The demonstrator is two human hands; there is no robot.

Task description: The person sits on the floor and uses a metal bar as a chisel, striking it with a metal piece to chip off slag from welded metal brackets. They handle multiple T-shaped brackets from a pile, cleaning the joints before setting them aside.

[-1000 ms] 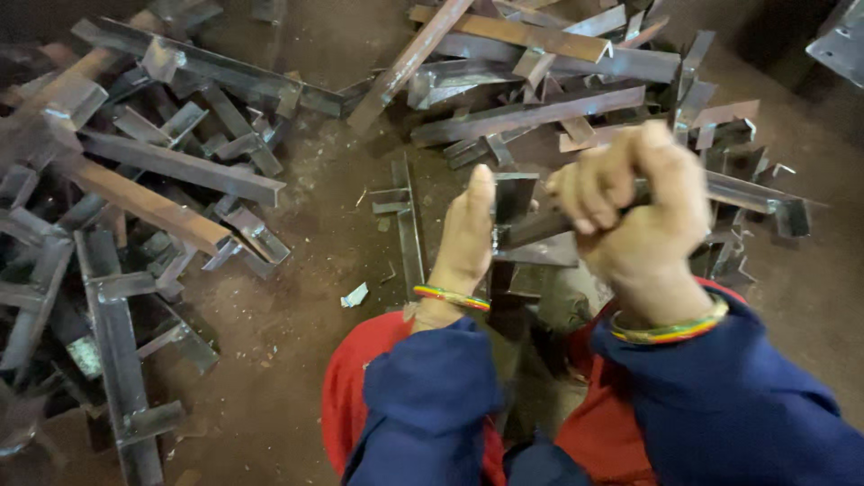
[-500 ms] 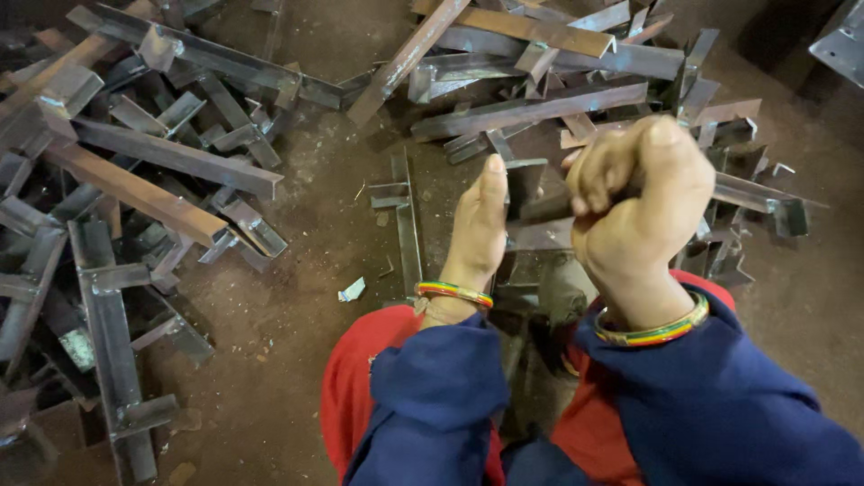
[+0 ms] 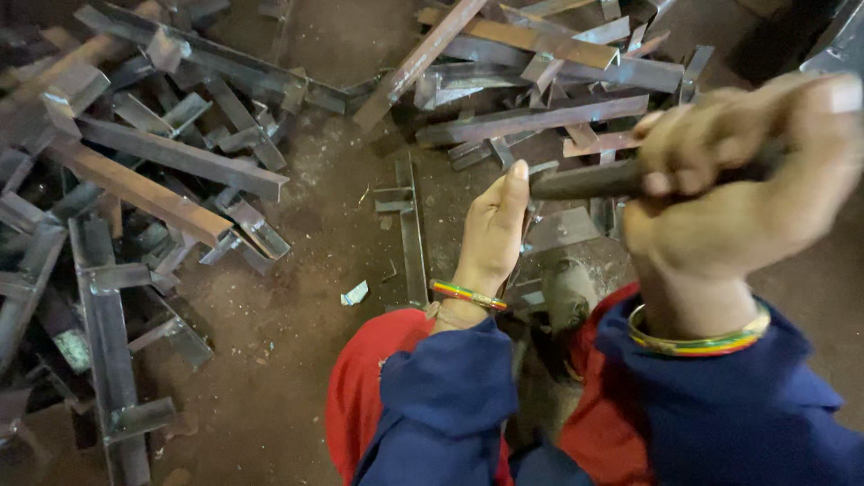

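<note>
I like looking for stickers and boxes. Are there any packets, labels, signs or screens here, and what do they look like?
None show: no packet, label, sign or screen.
Only bare things are there: grey and rusty metal bars piled on the brown dirt floor.
The right hand grips a dark tool; the left hand is beside it.

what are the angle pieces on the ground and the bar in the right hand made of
Angle pieces: likely steel, dull grey with rust-brown patches and sharp cut edges. Bar in the right hand: probably dark metal; motion blur leaves the finish unclear.
</note>
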